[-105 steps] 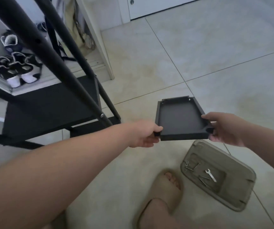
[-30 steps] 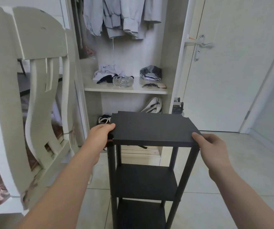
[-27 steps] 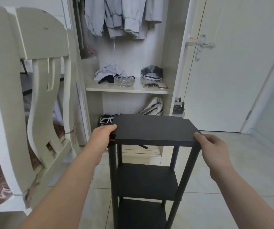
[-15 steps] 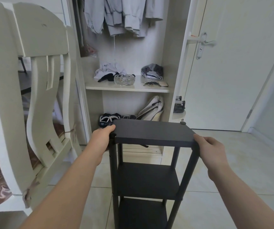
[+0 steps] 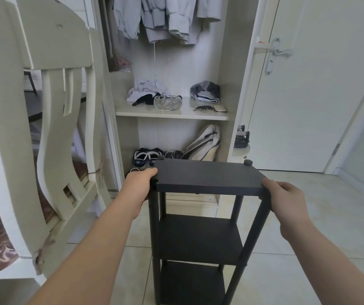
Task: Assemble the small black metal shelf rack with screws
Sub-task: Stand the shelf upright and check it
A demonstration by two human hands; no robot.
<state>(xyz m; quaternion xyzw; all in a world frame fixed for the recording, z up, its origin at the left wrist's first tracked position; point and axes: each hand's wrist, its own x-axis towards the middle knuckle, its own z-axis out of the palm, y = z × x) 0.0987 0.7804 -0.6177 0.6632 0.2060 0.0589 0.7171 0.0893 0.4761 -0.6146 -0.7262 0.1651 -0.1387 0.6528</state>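
Small black metal shelf rack (image 5: 201, 236) standing upright on the tiled floor (image 5: 313, 219), directly before an open wardrobe (image 5: 229, 62). Three shelf panels are visible, one above another, carried on four posts; the top shelf (image 5: 207, 175) lies level, with a round post cap (image 5: 248, 162) rising at each of its two far corners. The left hand (image 5: 140, 183) grasps the near left corner of the top shelf, fingers curled over its edge; the right hand (image 5: 286, 199) grasps the near right corner in the same way. To the left, a cream wooden chair (image 5: 55, 106) stands near the rack; to the right, bare floor runs to a closed white door (image 5: 308, 95). The wardrobe holds grey garments (image 5: 163, 18) hanging at the top. On its inner shelf are one cut-glass bowl (image 5: 167, 102), a pale heap of clothing (image 5: 147, 89) and a dark folded garment (image 5: 205, 91). In the bottom compartment are several dark shoes (image 5: 147, 156) and one cream bag (image 5: 203, 143) leaning on the side wall.
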